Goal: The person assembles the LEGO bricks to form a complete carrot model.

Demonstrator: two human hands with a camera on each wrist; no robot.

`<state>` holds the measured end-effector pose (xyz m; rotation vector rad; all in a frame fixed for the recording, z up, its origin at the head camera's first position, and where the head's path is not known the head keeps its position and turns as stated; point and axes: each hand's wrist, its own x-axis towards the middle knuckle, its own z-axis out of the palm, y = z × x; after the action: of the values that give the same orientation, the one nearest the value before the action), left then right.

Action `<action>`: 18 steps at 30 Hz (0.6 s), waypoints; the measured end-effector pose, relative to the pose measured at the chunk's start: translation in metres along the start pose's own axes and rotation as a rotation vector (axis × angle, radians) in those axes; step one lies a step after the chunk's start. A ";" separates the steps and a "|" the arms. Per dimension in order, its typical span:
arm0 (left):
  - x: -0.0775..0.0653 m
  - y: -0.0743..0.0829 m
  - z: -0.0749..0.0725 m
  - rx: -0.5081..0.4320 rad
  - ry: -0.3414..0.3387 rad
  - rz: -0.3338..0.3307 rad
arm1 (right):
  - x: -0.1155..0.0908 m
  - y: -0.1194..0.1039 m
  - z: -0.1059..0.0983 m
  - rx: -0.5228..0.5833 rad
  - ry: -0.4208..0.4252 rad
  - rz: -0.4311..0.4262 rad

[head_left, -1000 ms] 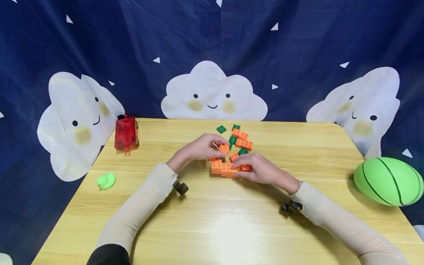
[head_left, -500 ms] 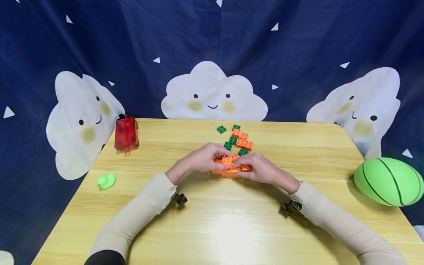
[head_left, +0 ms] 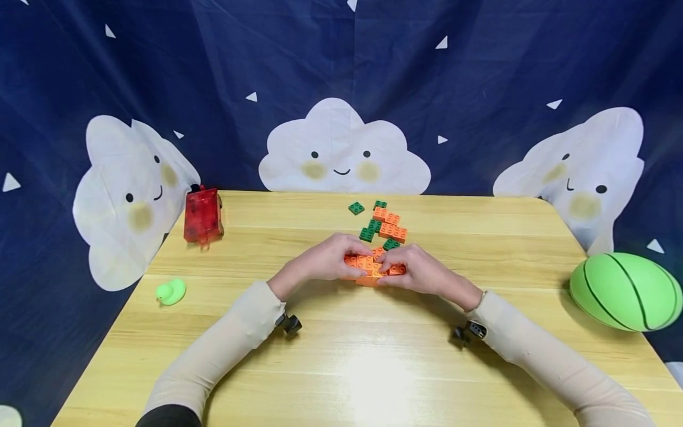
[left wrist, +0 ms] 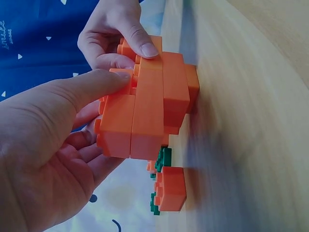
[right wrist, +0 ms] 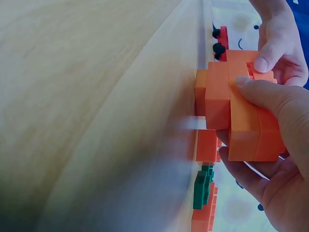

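A built-up stack of orange toy building bricks (head_left: 366,279) stands between both hands near the middle of the table. Its layers step inward toward the tabletop, as the left wrist view shows. My left hand (head_left: 326,258) pinches the bricks at the left end, thumb on the near face of the studded top brick (left wrist: 116,113) and fingers behind. At the right end, my right hand (head_left: 412,270) grips the stack, its thumb against the near side of the upper bricks (right wrist: 244,111). Fingers hide part of the stack's far side.
Behind the stack lie loose orange bricks (head_left: 393,231) and green bricks (head_left: 366,234), plus a separate green brick (head_left: 356,208). A red translucent toy (head_left: 203,214) and green duck (head_left: 171,292) sit left. A green ball (head_left: 625,292) rests at the right edge.
My left hand has brought an orange brick toward me and down onto the left part of the stack, and now presses there. The right hand has stayed at the right end.
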<state>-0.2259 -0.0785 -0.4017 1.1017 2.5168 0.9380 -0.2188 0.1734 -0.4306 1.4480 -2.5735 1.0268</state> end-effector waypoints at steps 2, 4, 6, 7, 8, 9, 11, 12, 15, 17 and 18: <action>0.000 0.000 0.000 -0.003 0.002 -0.003 | 0.001 0.000 0.000 -0.001 -0.003 -0.002; 0.000 0.000 0.001 -0.005 0.003 -0.004 | 0.001 0.000 -0.001 -0.002 -0.007 0.000; -0.001 -0.001 0.001 -0.003 0.002 -0.003 | 0.002 -0.001 -0.001 -0.003 -0.009 0.002; -0.001 -0.001 0.001 -0.004 0.003 -0.001 | 0.002 -0.001 -0.002 -0.006 -0.011 0.003; -0.001 -0.001 0.001 -0.003 0.004 0.001 | 0.002 -0.001 -0.002 -0.008 -0.014 0.009; -0.001 -0.001 0.001 -0.001 0.007 0.003 | 0.003 -0.001 -0.003 -0.009 -0.016 0.013; -0.002 -0.001 0.001 0.001 0.007 0.002 | 0.003 -0.001 -0.003 -0.010 -0.020 0.018; -0.002 -0.001 0.001 -0.002 0.007 0.000 | 0.003 -0.001 -0.003 -0.009 -0.022 0.020; -0.001 -0.001 0.001 -0.016 0.000 -0.012 | 0.003 -0.001 -0.002 -0.004 -0.023 0.022; 0.000 -0.002 0.001 -0.024 -0.004 -0.020 | 0.003 -0.002 -0.003 0.003 -0.021 0.018; 0.001 -0.002 0.001 -0.032 -0.005 -0.023 | 0.003 -0.002 -0.003 0.006 -0.019 0.016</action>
<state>-0.2270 -0.0785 -0.4040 1.0616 2.4963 0.9645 -0.2198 0.1719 -0.4264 1.4481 -2.6021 1.0283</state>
